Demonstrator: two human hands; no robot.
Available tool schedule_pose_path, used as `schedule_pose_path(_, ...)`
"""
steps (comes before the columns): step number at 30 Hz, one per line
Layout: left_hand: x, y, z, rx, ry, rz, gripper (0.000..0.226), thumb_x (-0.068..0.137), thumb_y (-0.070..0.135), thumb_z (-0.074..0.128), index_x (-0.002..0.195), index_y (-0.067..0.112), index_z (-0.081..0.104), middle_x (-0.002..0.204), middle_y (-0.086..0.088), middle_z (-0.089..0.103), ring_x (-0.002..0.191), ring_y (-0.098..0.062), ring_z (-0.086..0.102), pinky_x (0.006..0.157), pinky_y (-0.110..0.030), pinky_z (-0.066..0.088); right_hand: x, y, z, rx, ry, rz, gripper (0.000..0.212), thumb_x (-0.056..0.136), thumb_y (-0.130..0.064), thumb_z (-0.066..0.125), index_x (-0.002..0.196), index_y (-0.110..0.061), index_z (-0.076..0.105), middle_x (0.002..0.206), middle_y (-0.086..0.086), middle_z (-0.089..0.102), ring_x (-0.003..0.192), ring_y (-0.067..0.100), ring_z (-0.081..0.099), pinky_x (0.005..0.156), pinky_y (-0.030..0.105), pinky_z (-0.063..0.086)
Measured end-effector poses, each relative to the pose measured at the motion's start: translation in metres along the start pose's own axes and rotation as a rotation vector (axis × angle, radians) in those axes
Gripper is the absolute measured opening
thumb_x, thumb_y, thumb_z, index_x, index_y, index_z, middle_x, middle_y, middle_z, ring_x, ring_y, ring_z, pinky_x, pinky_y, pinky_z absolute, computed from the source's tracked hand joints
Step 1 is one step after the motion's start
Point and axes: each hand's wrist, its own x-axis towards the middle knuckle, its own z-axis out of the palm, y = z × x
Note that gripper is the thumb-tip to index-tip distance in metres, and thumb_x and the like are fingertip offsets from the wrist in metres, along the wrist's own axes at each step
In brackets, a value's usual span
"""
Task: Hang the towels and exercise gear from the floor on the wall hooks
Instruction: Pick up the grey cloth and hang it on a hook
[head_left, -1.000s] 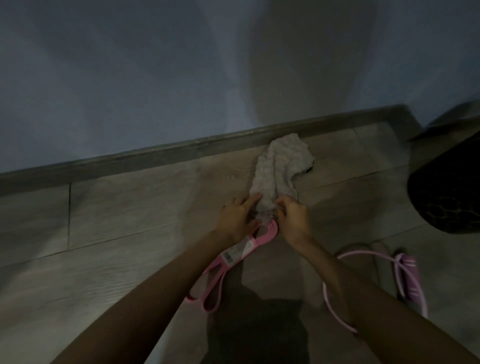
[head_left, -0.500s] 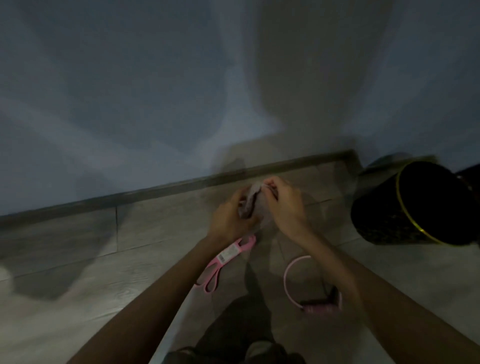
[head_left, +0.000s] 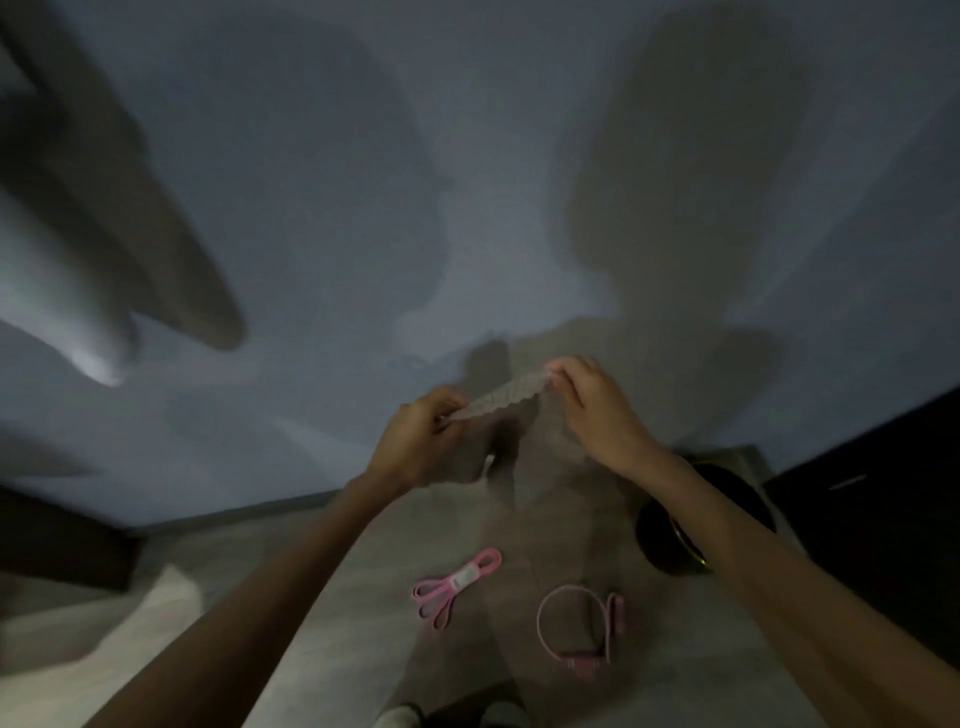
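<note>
Before the grey wall, left hand and right hand pinching towel edge, stretched between.

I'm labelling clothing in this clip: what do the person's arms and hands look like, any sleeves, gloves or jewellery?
The left forearm and right forearm are bare to the frame's edge; no sleeves show. The left hand and right hand wear no gloves. No watch, bracelet or ring can be made out, though the light is dim.
</note>
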Motion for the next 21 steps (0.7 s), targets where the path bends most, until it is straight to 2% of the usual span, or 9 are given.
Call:
schedule_pose_path(2, -0.003, 0.042, -0.045, -0.007, 0.038, 0.017, 0.009, 0.088, 0.022, 0.058, 0.093, 0.019, 0.065, 0.091, 0.004, 0.069, 0.086, -0.015, 0.065, 0.079, -0.032, 0.05, -0.003, -0.036, -0.045, 0.043, -0.03, -0.054, 0.017, 0.096, -0.015, 0.047, 0.108, -0.016, 0.059, 0.109, 0.01, 0.058, 0.098, 0.021, 0.058, 0.083, 0.022, 0.041)
schedule_pose_path(4, -0.005, 0.075, -0.077, 0.013, 0.05, 0.041, 0.009, 0.091, 0.025, 0.057, 0.089, 0.02, 0.064, 0.084, 0.003, 0.068, 0.078, -0.014, 0.063, 0.075, -0.033, 0.05, -0.005, -0.06, -0.078, 0.061, -0.078, -0.099, 0.015, 0.092, -0.029, 0.055, 0.107, -0.034, 0.057, 0.109, 0.003, 0.057, 0.099, 0.016, 0.06, 0.087, 0.029, 0.049)
schedule_pose_path(6, -0.009, 0.113, -0.112, 0.028, 0.06, 0.075, 0.016, 0.093, 0.029, 0.054, 0.083, 0.019, 0.062, 0.076, -0.004, 0.065, 0.07, -0.019, 0.061, 0.068, -0.035, 0.049, -0.009, -0.09, -0.116, 0.021, -0.126, -0.146, 0.021, 0.086, -0.044, 0.06, 0.107, -0.044, 0.057, 0.107, -0.005, 0.054, 0.102, 0.008, 0.056, 0.089, 0.025, 0.046)
schedule_pose_path(7, -0.01, 0.131, -0.128, 0.032, 0.067, 0.1, 0.019, 0.093, 0.031, 0.053, 0.081, 0.018, 0.061, 0.073, -0.006, 0.063, 0.066, -0.019, 0.059, 0.064, -0.035, 0.049, -0.011, -0.103, -0.132, -0.008, -0.124, -0.176, 0.023, 0.084, -0.047, 0.061, 0.107, -0.044, 0.059, 0.104, -0.009, 0.054, 0.101, 0.006, 0.054, 0.089, 0.024, 0.044)
schedule_pose_path(11, -0.015, 0.205, -0.179, 0.058, 0.096, 0.227, 0.022, 0.095, 0.031, 0.051, 0.084, 0.015, 0.062, 0.065, 0.008, 0.055, 0.051, 0.0, 0.051, 0.05, -0.014, 0.04, -0.01, -0.149, -0.181, -0.079, 0.024, -0.315, 0.011, 0.088, -0.033, 0.062, 0.092, -0.03, 0.071, 0.089, -0.011, 0.069, 0.085, 0.006, 0.063, 0.078, 0.032, 0.051)
schedule_pose_path(14, -0.017, 0.255, -0.208, 0.064, 0.115, 0.312, 0.025, 0.096, 0.028, 0.05, 0.086, 0.009, 0.062, 0.06, 0.009, 0.053, 0.045, 0.003, 0.05, 0.041, -0.008, 0.034, -0.005, -0.169, -0.208, -0.124, 0.163, -0.309, 0.015, 0.091, -0.03, 0.057, 0.08, -0.034, 0.065, 0.078, -0.007, 0.071, 0.073, 0.012, 0.066, 0.074, 0.035, 0.051)
schedule_pose_path(18, -0.015, 0.309, -0.239, 0.073, 0.174, 0.43, 0.02, 0.094, 0.03, 0.055, 0.077, 0.019, 0.058, 0.059, 0.014, 0.055, 0.052, 0.006, 0.053, 0.052, -0.01, 0.037, -0.003, -0.198, -0.245, -0.057, 0.272, -0.324, 0.021, 0.097, -0.022, 0.047, 0.079, -0.013, 0.052, 0.073, 0.009, 0.059, 0.066, 0.022, 0.052, 0.063, 0.028, 0.035)
schedule_pose_path(21, -0.011, 0.339, -0.26, 0.085, 0.206, 0.492, 0.025, 0.084, 0.038, 0.066, 0.078, 0.015, 0.061, 0.069, 0.01, 0.059, 0.062, -0.001, 0.055, 0.06, -0.017, 0.042, -0.002, -0.226, -0.273, 0.028, 0.308, -0.389, 0.023, 0.099, -0.018, 0.041, 0.089, 0.0, 0.053, 0.08, 0.017, 0.058, 0.071, 0.026, 0.051, 0.059, 0.025, 0.032)
